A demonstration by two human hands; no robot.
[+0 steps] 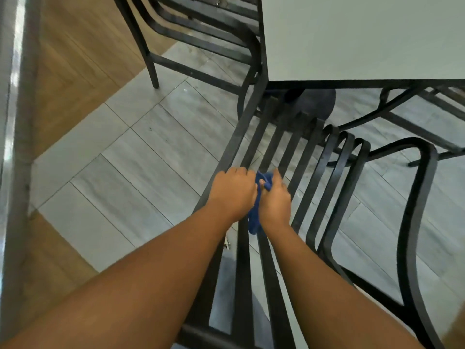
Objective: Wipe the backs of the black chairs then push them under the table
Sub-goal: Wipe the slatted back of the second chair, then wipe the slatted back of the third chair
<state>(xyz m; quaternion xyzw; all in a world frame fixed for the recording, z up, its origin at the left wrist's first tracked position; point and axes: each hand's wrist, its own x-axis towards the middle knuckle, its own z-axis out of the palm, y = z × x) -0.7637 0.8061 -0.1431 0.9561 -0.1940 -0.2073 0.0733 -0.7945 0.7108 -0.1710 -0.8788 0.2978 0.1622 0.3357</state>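
I am looking down at the black chair [289, 152] right in front of me, and its back is made of thin bars that run away from me toward the worktop [364, 39]. My left hand [232, 191] and my right hand [275, 199] are close together on the bars, with a blue cloth [256, 212] squeezed between them. My right hand has its fingers curled round the cloth and holds it tight. My left hand is curled too and sits on a bar right beside the cloth, but I cannot tell if it holds the bar, the cloth or both. The cloth is soft and floppy, so I think it will wrap round each bar if I bunch it up. The bars look hard and smooth like metal, so the cloth should slide along them easily. The chair looks stiff and maybe a bit heavy, so I think the best place to push it is the top of the back, with both hands. Its seat is already partly under the worktop. Another black chair [191, 34] stands on the far left, and a third one [417, 197] is on my right
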